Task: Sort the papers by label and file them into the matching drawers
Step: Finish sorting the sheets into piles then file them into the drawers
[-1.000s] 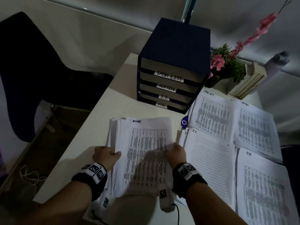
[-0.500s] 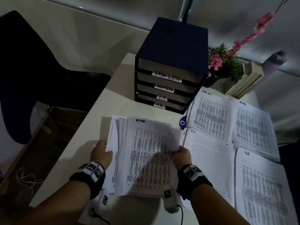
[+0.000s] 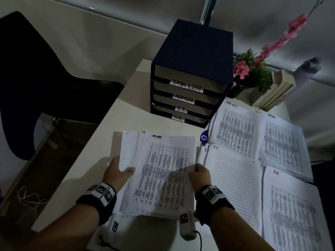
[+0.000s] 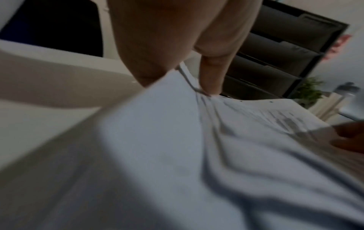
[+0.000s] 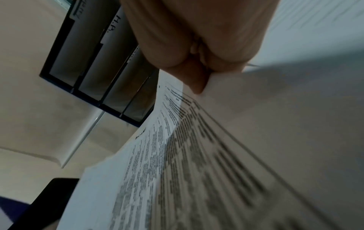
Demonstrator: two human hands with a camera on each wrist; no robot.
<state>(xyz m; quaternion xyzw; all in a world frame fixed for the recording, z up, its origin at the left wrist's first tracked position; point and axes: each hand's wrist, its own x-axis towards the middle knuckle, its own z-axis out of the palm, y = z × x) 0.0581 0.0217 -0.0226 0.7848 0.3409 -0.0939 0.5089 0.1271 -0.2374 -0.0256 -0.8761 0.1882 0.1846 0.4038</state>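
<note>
Pale tabletop [image 3: 116, 134] with its load

At 12 o'clock stands the navy drawer unit [image 3: 192, 73]; at 1 o'clock a potted plant [image 3: 252, 77] and leaning books [image 3: 275, 91]. Four paper piles lie from 2 to 4 o'clock: TASK LIST [image 3: 235, 129], ADMIN [image 3: 284, 144], I.T. [image 3: 233, 185], H.R. [image 3: 293, 211].

The head camera looks down and forward over the desk [image 3: 116, 127] toward its far edge, where the drawer unit [image 3: 195, 57] stands. Each wrist camera sits very close above the paper stack [image 3: 159, 174], looking along the fingers toward that same unit; the left wrist view is blurred, perhaps from motion. All three views share the stack and drawers.
</note>
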